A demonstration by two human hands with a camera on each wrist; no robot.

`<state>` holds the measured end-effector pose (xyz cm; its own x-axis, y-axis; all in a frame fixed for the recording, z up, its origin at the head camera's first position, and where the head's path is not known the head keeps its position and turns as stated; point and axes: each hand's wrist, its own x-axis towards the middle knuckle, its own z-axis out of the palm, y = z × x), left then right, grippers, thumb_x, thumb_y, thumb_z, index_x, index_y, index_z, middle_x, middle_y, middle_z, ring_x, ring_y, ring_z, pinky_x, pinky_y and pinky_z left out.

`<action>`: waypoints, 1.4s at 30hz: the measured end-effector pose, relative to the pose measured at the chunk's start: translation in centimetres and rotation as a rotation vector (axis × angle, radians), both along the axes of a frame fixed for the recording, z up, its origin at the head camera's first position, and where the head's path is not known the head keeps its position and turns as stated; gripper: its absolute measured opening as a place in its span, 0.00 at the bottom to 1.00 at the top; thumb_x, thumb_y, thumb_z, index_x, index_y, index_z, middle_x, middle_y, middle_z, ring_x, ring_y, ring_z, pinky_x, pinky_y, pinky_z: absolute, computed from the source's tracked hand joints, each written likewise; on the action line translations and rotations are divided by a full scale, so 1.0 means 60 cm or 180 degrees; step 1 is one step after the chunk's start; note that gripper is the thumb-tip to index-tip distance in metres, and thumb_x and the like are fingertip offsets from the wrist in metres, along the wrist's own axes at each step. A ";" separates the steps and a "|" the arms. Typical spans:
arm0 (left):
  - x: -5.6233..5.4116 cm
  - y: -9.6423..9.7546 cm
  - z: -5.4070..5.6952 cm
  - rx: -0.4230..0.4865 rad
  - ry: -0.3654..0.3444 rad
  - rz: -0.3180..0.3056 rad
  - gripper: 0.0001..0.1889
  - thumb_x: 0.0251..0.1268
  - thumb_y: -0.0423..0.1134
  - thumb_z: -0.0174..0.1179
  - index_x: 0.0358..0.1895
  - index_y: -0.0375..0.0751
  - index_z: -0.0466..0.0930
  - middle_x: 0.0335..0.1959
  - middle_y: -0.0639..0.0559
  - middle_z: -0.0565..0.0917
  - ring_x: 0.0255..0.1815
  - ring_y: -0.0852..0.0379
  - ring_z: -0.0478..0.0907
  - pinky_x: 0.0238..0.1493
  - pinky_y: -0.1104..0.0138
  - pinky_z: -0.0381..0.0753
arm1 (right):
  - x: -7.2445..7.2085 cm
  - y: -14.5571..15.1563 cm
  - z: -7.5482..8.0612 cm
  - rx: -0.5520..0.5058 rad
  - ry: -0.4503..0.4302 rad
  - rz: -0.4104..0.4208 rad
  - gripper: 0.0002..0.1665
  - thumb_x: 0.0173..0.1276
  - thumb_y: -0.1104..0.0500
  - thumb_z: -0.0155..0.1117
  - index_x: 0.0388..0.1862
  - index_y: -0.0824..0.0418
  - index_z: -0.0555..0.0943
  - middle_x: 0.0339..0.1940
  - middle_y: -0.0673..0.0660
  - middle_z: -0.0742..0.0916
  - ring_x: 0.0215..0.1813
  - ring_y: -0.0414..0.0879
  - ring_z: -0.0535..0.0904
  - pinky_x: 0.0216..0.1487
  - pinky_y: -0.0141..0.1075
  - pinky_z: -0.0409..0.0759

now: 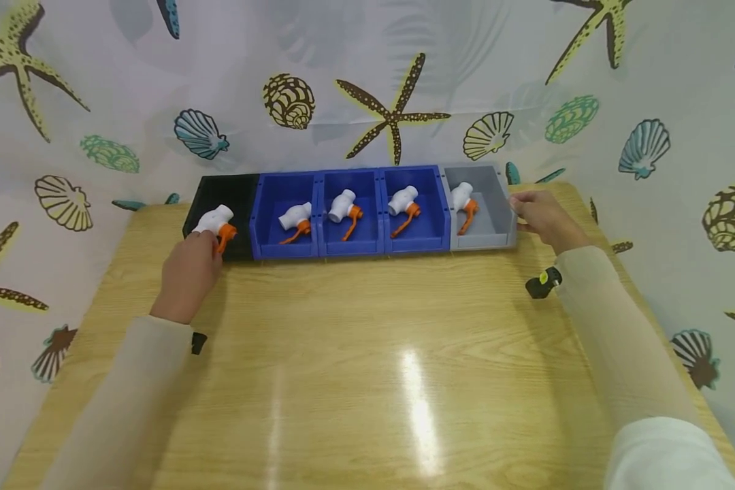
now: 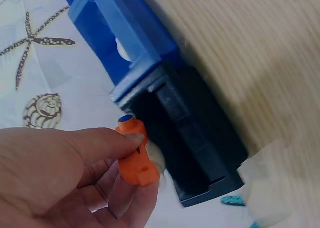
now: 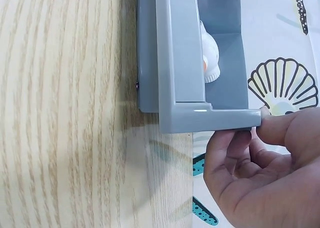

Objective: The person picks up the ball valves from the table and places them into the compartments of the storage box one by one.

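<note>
My left hand [image 1: 188, 275] holds a white ball valve with an orange lever handle [image 1: 216, 219] over the black bin [image 1: 240, 187] at the left end of a row. In the left wrist view, thumb and fingers pinch the valve's orange handle [image 2: 134, 160], and the white body is mostly hidden behind it. At the other end, my right hand [image 1: 545, 214] grips the side wall of the grey bin [image 1: 495, 204]. The right wrist view shows the thumb on the rim and fingers beneath it. Inside the grey bin lies another white and orange valve [image 1: 462, 196].
Between the end bins stand three blue bins [image 1: 286, 250], each with one white and orange valve [image 1: 343, 205] inside. The bins line the back of a wooden table [image 1: 355, 340], against a curtain [image 1: 318, 41] printed with shells and starfish.
</note>
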<state>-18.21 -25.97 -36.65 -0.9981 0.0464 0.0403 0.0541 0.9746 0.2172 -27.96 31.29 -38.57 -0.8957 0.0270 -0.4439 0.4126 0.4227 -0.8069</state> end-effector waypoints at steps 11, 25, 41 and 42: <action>-0.037 -0.013 -0.030 0.0089 -0.0130 -0.0008 0.07 0.61 0.28 0.55 0.39 0.26 0.70 0.32 0.33 0.73 0.29 0.39 0.73 0.30 0.49 0.73 | 0.005 0.000 -0.003 -0.0049 -0.0007 0.0082 0.31 0.77 0.53 0.39 0.71 0.69 0.51 0.69 0.67 0.60 0.69 0.57 0.56 0.62 0.48 0.65; -0.088 -0.016 -0.050 -0.0047 -0.0183 0.0001 0.08 0.64 0.29 0.53 0.42 0.26 0.71 0.35 0.32 0.74 0.32 0.36 0.74 0.31 0.47 0.74 | 0.005 0.003 -0.005 -0.0078 -0.0021 0.0080 0.32 0.76 0.51 0.39 0.72 0.67 0.52 0.68 0.65 0.61 0.69 0.56 0.58 0.62 0.47 0.65; -0.111 -0.004 -0.060 -0.0167 -0.0174 0.0042 0.07 0.67 0.28 0.48 0.43 0.27 0.71 0.38 0.32 0.73 0.37 0.34 0.70 0.35 0.44 0.71 | 0.000 0.003 -0.007 -0.0055 -0.0015 -0.0080 0.30 0.77 0.53 0.39 0.71 0.68 0.55 0.68 0.65 0.63 0.69 0.57 0.58 0.62 0.47 0.65; -0.112 -0.003 -0.061 -0.0160 -0.0189 0.0042 0.07 0.67 0.27 0.47 0.44 0.27 0.71 0.39 0.32 0.73 0.37 0.34 0.70 0.35 0.43 0.71 | 0.000 0.003 -0.008 -0.0047 -0.0025 -0.0101 0.30 0.77 0.53 0.39 0.71 0.68 0.55 0.68 0.65 0.63 0.69 0.57 0.58 0.62 0.47 0.65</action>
